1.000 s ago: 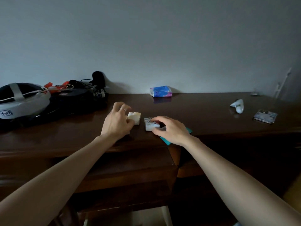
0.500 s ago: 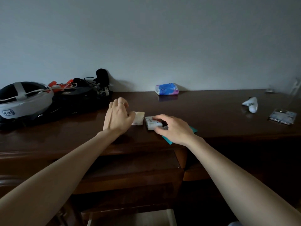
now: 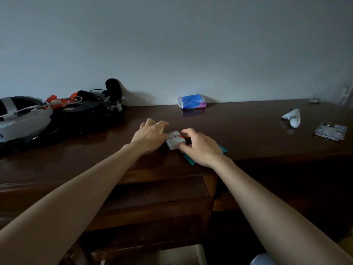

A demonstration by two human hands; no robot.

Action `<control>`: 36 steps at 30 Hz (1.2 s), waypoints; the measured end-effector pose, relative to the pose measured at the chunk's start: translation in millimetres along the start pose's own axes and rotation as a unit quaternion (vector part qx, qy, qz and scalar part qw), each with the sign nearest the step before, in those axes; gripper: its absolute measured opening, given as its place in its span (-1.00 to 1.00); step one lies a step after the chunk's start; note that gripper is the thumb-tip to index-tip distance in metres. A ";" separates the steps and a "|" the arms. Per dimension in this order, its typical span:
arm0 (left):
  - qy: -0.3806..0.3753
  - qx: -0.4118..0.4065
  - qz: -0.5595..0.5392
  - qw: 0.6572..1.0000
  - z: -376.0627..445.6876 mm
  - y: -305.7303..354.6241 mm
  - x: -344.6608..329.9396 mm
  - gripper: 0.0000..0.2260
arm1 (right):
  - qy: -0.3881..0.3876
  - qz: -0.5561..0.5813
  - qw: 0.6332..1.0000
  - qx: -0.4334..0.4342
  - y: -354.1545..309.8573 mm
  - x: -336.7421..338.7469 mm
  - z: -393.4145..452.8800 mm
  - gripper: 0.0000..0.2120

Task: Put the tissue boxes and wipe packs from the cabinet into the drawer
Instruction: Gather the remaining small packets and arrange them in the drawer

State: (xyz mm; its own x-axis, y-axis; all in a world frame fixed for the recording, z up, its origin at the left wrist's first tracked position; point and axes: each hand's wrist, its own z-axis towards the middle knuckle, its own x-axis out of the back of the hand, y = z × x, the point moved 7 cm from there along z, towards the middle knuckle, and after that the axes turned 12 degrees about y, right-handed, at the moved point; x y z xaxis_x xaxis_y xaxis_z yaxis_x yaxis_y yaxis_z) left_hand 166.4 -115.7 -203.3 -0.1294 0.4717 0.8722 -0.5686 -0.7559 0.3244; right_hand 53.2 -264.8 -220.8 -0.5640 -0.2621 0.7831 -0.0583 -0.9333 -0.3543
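A small white tissue pack (image 3: 173, 140) with red print lies on the dark wooden cabinet top (image 3: 248, 134), between my hands. My right hand (image 3: 200, 148) pinches it, thumb on its near edge and forefinger on its far edge. Beneath that hand a flat teal pack (image 3: 223, 149) sticks out on both sides. My left hand (image 3: 150, 135), wearing a ring, rests against the white pack's left edge; a small beige pack seen earlier is hidden. A blue wipe pack (image 3: 191, 101) lies by the wall. Below the top, a drawer (image 3: 152, 209) stands pulled out, its inside dark.
A white headset (image 3: 21, 119) and black cables with a microphone (image 3: 113, 90) crowd the left of the top. A white controller (image 3: 292, 116) and a phone (image 3: 330, 131) lie at the right. A pale object (image 3: 152, 255) shows below the drawer.
My hands have drawn together. The beige pack by my left hand has gone out of sight, and the white pack now sits tilted between thumb and fingers of my right hand.
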 end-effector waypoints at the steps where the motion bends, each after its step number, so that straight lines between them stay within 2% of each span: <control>1: 0.017 -0.007 0.004 1.000 -4.1 1.1 3.0 -0.47 | 0.004 -0.006 1.000 0.009 -1.9 1.2 -1.2 -0.44; 5: 0.066 0.007 0.004 0.998 -9.2 -6.7 16.7 -0.62 | 0.019 -0.009 0.999 0.031 -6.5 4.2 -4.2 -0.52; 7: 0.102 0.089 -0.089 0.987 -7.2 -14.4 26.0 -0.68 | 0.025 -0.014 1.000 -0.001 -1.6 4.0 -2.8 -0.47; 9: 0.147 0.159 -0.225 0.950 -4.6 -10.7 36.1 -0.70 | 0.048 -0.020 0.999 -0.011 0.1 6.1 -2.0 -0.47; 11: 0.166 0.146 -0.288 0.932 2.1 9.5 44.4 -0.65 | 0.047 -0.015 0.999 0.018 -5.1 5.9 -2.8 -0.58; 13: 0.128 0.082 -0.219 0.964 10.1 33.7 42.7 -0.63 | 0.014 0.000 1.000 0.022 -8.1 2.4 -4.5 -0.63; 15: 0.050 0.055 -0.093 0.993 14.0 44.1 21.3 -0.59 | 0.016 0.011 1.000 0.006 -5.9 2.5 -6.6 -0.63; 17: -0.022 0.076 0.044 0.996 12.6 36.8 0.8 -0.45 | 0.058 0.010 0.998 -0.017 -0.4 7.5 -8.5 -0.64; 19: -0.037 0.068 0.144 0.987 12.8 32.9 -2.6 -0.35 | 0.089 -0.024 0.995 -0.033 3.7 10.5 -9.6 -0.68; 21: -0.030 0.048 0.175 0.983 14.0 34.2 -0.3 -0.35 | 0.115 -0.074 0.989 -0.047 4.8 12.8 -10.4 -0.72; 26: 0.057 0.012 0.110 0.992 -11.0 39.1 10.5 -0.54 | 0.150 -0.104 0.983 -0.035 -3.5 19.0 -12.0 -0.65; 29: 0.141 -0.020 0.031 0.989 -48.0 42.9 24.2 -0.47 | 0.203 -0.106 0.973 -0.010 -12.9 32.1 -17.2 -0.67; 33: 0.215 -0.061 -0.070 0.972 -103.1 51.7 42.7 -0.44 | 0.259 -0.041 0.964 0.036 -29.9 52.7 -40.0 -0.71; 36: 0.275 -0.058 -0.157 0.947 -152.0 50.2 50.7 -0.46 | 0.314 0.042 0.947 0.047 -36.2 60.7 -76.5 -0.71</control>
State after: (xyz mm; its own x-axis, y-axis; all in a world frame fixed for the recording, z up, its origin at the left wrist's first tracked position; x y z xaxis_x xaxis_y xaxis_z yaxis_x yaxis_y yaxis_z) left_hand 7.7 -60.6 -198.4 -0.3233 0.8545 0.4066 -0.7310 -0.4984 0.4661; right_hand -41.9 -228.2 -199.5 -0.9440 -0.1662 0.2850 0.0658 -0.9413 -0.3310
